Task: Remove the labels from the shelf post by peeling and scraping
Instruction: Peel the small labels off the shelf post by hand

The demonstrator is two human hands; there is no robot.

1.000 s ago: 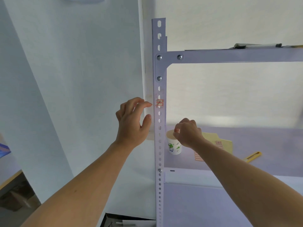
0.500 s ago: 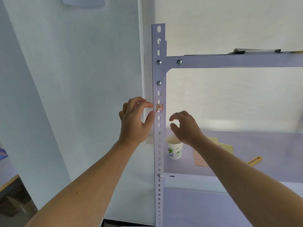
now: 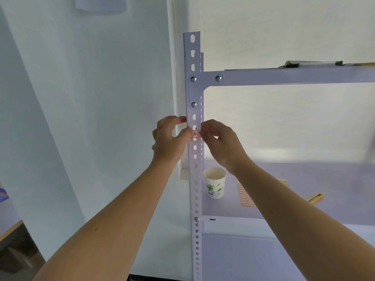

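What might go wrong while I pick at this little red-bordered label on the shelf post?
The small red-bordered paper label sits on the slotted face of the white perforated metal shelf post; it may tear and leave scraps. The right hand picks beside the post's edge, which could scrape its fingers.

A red-bordered label on the shelf post reads "A".

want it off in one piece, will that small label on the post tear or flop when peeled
The label looks like thin paper stuck flat on the shelf post, so it would likely go limp and curl once lifted. Being small, it may tear at the edge the right hand picks at.
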